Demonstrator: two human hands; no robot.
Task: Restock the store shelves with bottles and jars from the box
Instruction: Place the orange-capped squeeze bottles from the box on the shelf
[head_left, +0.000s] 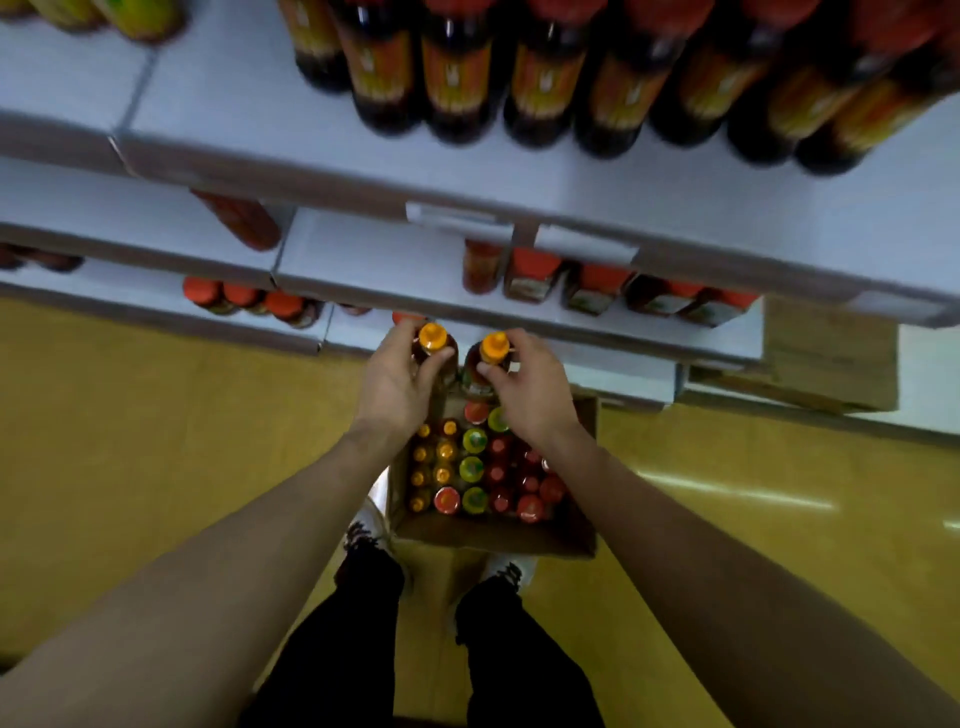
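Observation:
An open cardboard box (498, 538) stands on the floor in front of my feet, packed with several bottles and jars with orange, green and red caps. My left hand (395, 382) grips a dark sauce bottle with an orange cap (434, 336). My right hand (524, 392) grips a second orange-capped bottle (493, 348). Both bottles are held upright, side by side, above the box's far end and close to the edge of the lowest white shelf (613, 358).
White shelves rise in tiers ahead. The top tier holds a row of large dark bottles with orange labels (457, 78); lower tiers hold red-capped jars (592, 293) and bottles (244, 301). Another cardboard box (826, 358) sits at the right. The floor is yellow.

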